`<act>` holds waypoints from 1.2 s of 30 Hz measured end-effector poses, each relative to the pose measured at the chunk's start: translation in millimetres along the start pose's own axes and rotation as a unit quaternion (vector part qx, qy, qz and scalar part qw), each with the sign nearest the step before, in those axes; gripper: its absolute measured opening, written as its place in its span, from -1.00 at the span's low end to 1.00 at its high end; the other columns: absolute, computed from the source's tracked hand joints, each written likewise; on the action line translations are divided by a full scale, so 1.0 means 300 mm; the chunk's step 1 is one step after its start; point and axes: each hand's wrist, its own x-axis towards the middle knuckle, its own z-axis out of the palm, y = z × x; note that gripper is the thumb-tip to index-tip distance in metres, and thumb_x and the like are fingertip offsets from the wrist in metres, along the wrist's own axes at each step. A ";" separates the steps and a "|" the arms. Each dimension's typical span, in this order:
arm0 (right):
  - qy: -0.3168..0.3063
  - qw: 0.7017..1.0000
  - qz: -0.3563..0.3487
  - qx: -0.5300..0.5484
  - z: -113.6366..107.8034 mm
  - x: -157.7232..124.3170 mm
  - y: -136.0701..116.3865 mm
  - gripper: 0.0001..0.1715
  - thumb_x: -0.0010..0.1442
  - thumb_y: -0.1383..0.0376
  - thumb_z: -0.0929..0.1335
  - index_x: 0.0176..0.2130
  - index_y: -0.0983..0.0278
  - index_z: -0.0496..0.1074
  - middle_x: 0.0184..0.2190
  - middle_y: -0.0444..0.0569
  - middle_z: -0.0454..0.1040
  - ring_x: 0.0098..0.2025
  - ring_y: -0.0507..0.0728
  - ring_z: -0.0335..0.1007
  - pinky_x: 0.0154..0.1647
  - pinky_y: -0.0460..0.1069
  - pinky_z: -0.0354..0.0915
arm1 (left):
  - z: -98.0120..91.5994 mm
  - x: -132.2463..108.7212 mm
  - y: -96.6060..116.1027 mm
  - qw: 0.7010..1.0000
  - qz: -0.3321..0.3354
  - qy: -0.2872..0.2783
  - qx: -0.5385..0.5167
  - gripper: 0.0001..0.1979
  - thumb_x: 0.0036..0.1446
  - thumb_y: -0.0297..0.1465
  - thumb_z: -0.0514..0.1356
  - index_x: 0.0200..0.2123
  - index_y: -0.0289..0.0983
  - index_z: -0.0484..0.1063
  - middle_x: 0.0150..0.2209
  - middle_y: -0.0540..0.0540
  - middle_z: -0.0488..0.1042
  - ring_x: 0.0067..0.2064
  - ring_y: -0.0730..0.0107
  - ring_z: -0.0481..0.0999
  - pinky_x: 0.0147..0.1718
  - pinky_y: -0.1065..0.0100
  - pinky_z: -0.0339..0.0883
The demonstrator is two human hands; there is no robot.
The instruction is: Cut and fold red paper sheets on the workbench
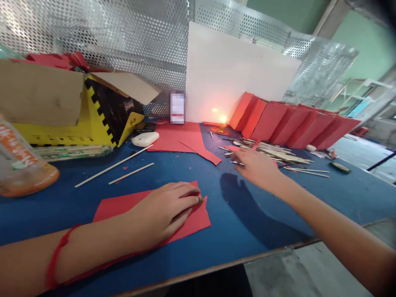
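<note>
My left hand [168, 208] lies palm down on a sheet of red paper [123, 204] near the table's front edge. Its fingers are stretched out over the paper's torn right end, and something small and dark shows at a fingertip. Further off to the right, my right hand [255, 167] is at the near left end of a pile of thin wooden sticks [287, 154]. Its fingers curl down in a closed shape, and whatever they hold is hidden. Scraps of red paper are mixed in among the sticks.
Two loose sticks [131, 173] lie left of centre, by a white computer mouse [145, 139]. Behind are more red paper [176, 138], a phone [177, 108], a small flame [223, 119] and folded red card [278, 123]. A yellow box [58, 134] and a bottle [24, 165] stand left.
</note>
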 end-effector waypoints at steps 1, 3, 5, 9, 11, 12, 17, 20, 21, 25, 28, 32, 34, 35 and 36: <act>-0.021 0.998 0.019 -0.055 0.010 -0.008 0.037 -0.75 0.28 0.42 0.30 -0.06 0.38 0.47 -0.07 0.20 0.55 0.02 0.28 0.47 -0.09 0.03 0.25 | 0.003 0.000 0.000 1.000 -0.002 -0.002 -0.004 -0.58 0.32 -0.48 0.00 0.16 -0.23 0.46 0.16 -0.17 0.50 0.18 0.17 0.46 0.15 0.18 0.37; -0.055 0.992 0.027 -0.115 0.038 -0.026 0.092 -0.73 0.28 0.41 0.30 -0.04 0.38 0.48 -0.07 0.22 0.55 0.01 0.30 0.49 -0.10 0.05 0.27 | 0.009 0.000 -0.002 1.000 -0.011 -0.011 -0.009 -0.54 0.29 -0.50 0.00 0.20 -0.23 0.42 0.21 -0.16 0.47 0.23 0.14 0.43 0.21 0.13 0.34; -0.057 0.988 0.023 -0.145 0.068 -0.045 0.122 -0.71 0.32 0.39 0.27 -0.01 0.38 0.48 -0.07 0.20 0.54 0.00 0.29 0.49 -0.12 0.06 0.28 | 0.013 -0.001 -0.006 0.999 -0.026 -0.026 -0.018 -0.51 0.27 -0.50 0.01 0.23 -0.23 0.40 0.25 -0.15 0.43 0.26 0.12 0.40 0.23 0.09 0.32; -0.041 0.986 0.013 -0.162 0.105 -0.071 0.145 -0.74 0.34 0.38 0.25 -0.05 0.37 0.46 -0.11 0.18 0.55 -0.02 0.28 0.48 -0.12 0.06 0.28 | 0.009 -0.002 -0.021 0.997 -0.032 -0.051 -0.055 -0.52 0.31 -0.43 0.03 0.26 -0.15 0.37 0.29 -0.11 0.36 0.33 0.13 0.32 0.28 0.05 0.27; -0.042 0.986 0.028 -0.159 0.112 -0.079 0.157 -0.77 0.33 0.35 0.27 -0.07 0.37 0.45 -0.14 0.17 0.56 -0.05 0.27 0.49 -0.13 0.05 0.28 | 0.002 -0.003 -0.027 0.996 -0.020 -0.058 -0.072 -0.54 0.34 -0.40 0.04 0.27 -0.05 0.36 0.31 -0.06 0.33 0.35 0.16 0.28 0.29 0.07 0.25; -0.042 0.985 0.038 -0.164 0.115 -0.082 0.165 -0.77 0.33 0.34 0.27 -0.08 0.38 0.45 -0.15 0.19 0.56 -0.07 0.28 0.49 -0.13 0.05 0.28 | -0.003 -0.004 -0.028 0.995 -0.012 -0.060 -0.075 -0.54 0.35 -0.39 0.04 0.26 -0.02 0.36 0.32 -0.05 0.32 0.36 0.15 0.27 0.29 0.07 0.25; -0.043 0.970 0.063 -0.231 0.126 -0.095 0.213 -0.73 0.34 0.37 0.22 -0.08 0.43 0.45 -0.15 0.25 0.51 -0.04 0.34 0.45 -0.17 0.08 0.27 | -0.035 -0.005 -0.013 0.994 0.042 -0.077 -0.069 -0.51 0.30 -0.39 0.12 0.27 0.00 0.35 0.29 -0.09 0.36 0.37 0.02 0.23 0.31 0.04 0.20; -0.044 0.968 0.048 -0.241 0.129 -0.104 0.232 -0.74 0.34 0.35 0.23 -0.11 0.41 0.45 -0.15 0.24 0.50 -0.03 0.35 0.44 -0.16 0.09 0.27 | -0.052 -0.006 -0.003 0.992 0.040 -0.099 -0.065 -0.49 0.31 -0.33 0.13 0.30 0.10 0.28 0.32 -0.02 0.32 0.40 0.04 0.17 0.31 0.05 0.21; -0.042 0.969 0.039 -0.239 0.128 -0.110 0.234 -0.76 0.34 0.33 0.24 -0.13 0.40 0.45 -0.15 0.25 0.50 -0.03 0.35 0.44 -0.16 0.09 0.26 | -0.056 -0.006 -0.002 0.992 0.035 -0.106 -0.063 -0.48 0.31 -0.30 0.14 0.31 0.12 0.27 0.33 -0.02 0.30 0.40 0.04 0.16 0.30 0.05 0.22; -0.029 0.976 0.079 -0.203 0.096 -0.157 0.213 -0.79 0.33 0.25 0.26 -0.14 0.32 0.40 -0.33 0.13 0.55 -0.30 0.28 0.51 -0.41 0.03 0.18 | -0.061 -0.013 -0.003 0.991 0.019 -0.103 -0.083 -0.46 0.26 -0.28 0.20 0.29 0.17 0.28 0.33 0.02 0.30 0.39 0.04 0.20 0.29 0.05 0.23; 0.045 0.988 0.110 -0.096 0.049 -0.220 0.169 -0.80 0.30 0.12 0.29 -0.15 0.17 0.39 -0.52 -0.08 0.51 -0.54 0.20 0.45 -0.57 -0.02 0.04 | -0.054 -0.019 -0.010 0.990 0.009 -0.099 -0.099 -0.45 0.26 -0.28 0.20 0.28 0.22 0.27 0.35 0.06 0.26 0.38 0.05 0.21 0.29 0.06 0.22; 0.194 0.976 0.035 0.090 -0.007 -0.297 0.079 -0.82 0.29 0.11 0.32 -0.16 0.10 0.44 -0.56 -0.17 0.49 -0.59 0.11 0.40 -0.54 -0.03 0.20 | -0.038 -0.026 -0.021 0.989 0.010 -0.097 -0.113 -0.45 0.28 -0.27 0.18 0.29 0.25 0.23 0.36 0.12 0.24 0.41 0.06 0.14 0.32 0.05 0.19; 0.210 0.968 0.014 0.134 -0.018 -0.322 0.033 -0.88 0.29 0.18 0.33 -0.20 0.09 0.47 -0.52 -0.15 0.51 -0.59 0.10 0.41 -0.55 -0.03 0.24 | -0.032 -0.029 -0.024 0.989 0.013 -0.098 -0.110 -0.44 0.28 -0.27 0.18 0.30 0.26 0.22 0.37 0.14 0.23 0.42 0.05 0.11 0.33 0.03 0.16; 0.209 0.967 0.002 0.147 -0.020 -0.331 0.011 -0.88 0.29 0.22 0.33 -0.20 0.09 0.48 -0.48 -0.13 0.54 -0.56 0.10 0.44 -0.53 -0.02 0.27 | -0.029 -0.031 -0.024 0.989 0.015 -0.101 -0.104 -0.44 0.29 -0.27 0.17 0.31 0.26 0.20 0.37 0.13 0.21 0.42 0.04 0.10 0.34 0.02 0.15; 0.200 0.967 -0.011 0.157 -0.020 -0.339 -0.009 -0.86 0.29 0.26 0.32 -0.18 0.08 0.49 -0.44 -0.11 0.56 -0.53 0.12 0.47 -0.52 -0.02 0.29 | -0.027 -0.033 -0.025 0.990 0.016 -0.105 -0.096 -0.43 0.29 -0.27 0.17 0.32 0.26 0.18 0.38 0.13 0.20 0.42 0.03 0.09 0.34 0.01 0.14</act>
